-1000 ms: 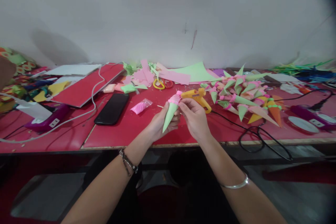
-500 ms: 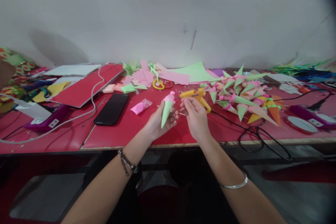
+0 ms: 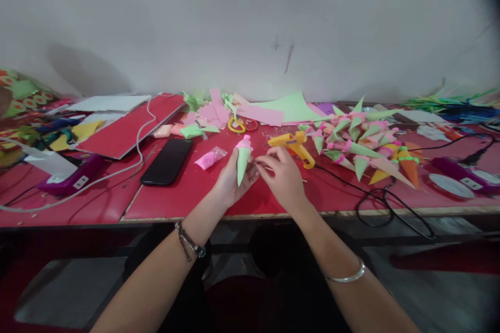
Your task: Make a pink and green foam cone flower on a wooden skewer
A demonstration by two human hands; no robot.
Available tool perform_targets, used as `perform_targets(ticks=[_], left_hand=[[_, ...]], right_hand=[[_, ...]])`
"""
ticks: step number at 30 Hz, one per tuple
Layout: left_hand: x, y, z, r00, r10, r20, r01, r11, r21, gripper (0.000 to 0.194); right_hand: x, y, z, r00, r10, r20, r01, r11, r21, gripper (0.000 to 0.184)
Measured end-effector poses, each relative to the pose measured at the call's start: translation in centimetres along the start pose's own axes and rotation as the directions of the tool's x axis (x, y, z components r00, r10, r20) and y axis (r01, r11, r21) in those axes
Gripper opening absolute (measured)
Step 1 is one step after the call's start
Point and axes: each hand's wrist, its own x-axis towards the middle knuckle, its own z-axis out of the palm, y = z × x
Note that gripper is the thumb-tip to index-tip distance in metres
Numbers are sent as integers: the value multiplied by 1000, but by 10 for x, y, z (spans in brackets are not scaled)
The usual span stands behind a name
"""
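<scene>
Resting in my left hand (image 3: 231, 183) is a light green paper cone (image 3: 242, 164), point down, with pink trim and a small pink knob on top. The thumb presses it against the fingers. My right hand (image 3: 284, 177) is closed in a pinch beside the left fingertips; whatever it pinches is too small to make out. Just beyond that hand lies a yellow glue gun (image 3: 295, 146) with a black cord. A small bag of pink material (image 3: 211, 157) lies to the left of the cone.
Many similar paper cones (image 3: 357, 135) are heaped at the right. A black phone (image 3: 166, 162) lies left of my hands. Behind them are yellow-handled scissors (image 3: 236, 125) and paper scraps (image 3: 211, 113). Purple power strips (image 3: 74, 179) and cords lie on the red table (image 3: 164, 203).
My right hand has moved left and slightly down, away from the glue gun, to the left fingertips. The cone has shifted slightly left and stands more upright.
</scene>
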Motion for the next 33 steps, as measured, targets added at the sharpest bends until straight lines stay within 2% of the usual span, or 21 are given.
perform_targets(ticks=[4,7,11,13,17,21,23,25,28,30,33], left_hand=[[0,-1,1,1000,-3,-2,3,1000,11,41],[-1,0,3,1000,-11,3,11,998,56,42],[-3,0,4,994,33,-102,-12,980,198,43],[-3,-1,3,988,82,-127,-43,958,284,41],[-3,-5,0,984,170,-60,-127,888,443,29],[-6,-8,1,980,194,33,-179,810,558,24],[-7,-9,2,982,183,53,-180,800,572,22],[-7,-8,3,989,144,16,-130,832,539,20],[-5,-7,3,997,45,-62,-13,897,442,21],[-4,-4,3,998,-18,-66,42,922,384,22],[-4,-1,5,998,-48,-39,58,945,321,22]], right_hand=[[0,-2,0,1000,10,18,-10,1000,-14,16],[1,-3,0,999,45,-7,-43,988,149,12],[3,-3,-1,982,175,-77,-128,899,419,6],[5,-3,-1,952,301,-64,-221,814,538,4],[7,-1,1,883,466,59,-349,565,747,10],[9,3,2,822,539,183,-338,203,919,14],[10,5,2,794,572,205,-320,107,941,14],[10,5,2,769,602,214,-315,65,947,15],[11,4,1,754,620,219,-324,60,944,16],[11,3,0,755,618,219,-328,66,942,17],[11,2,0,762,612,213,-314,61,948,17]])
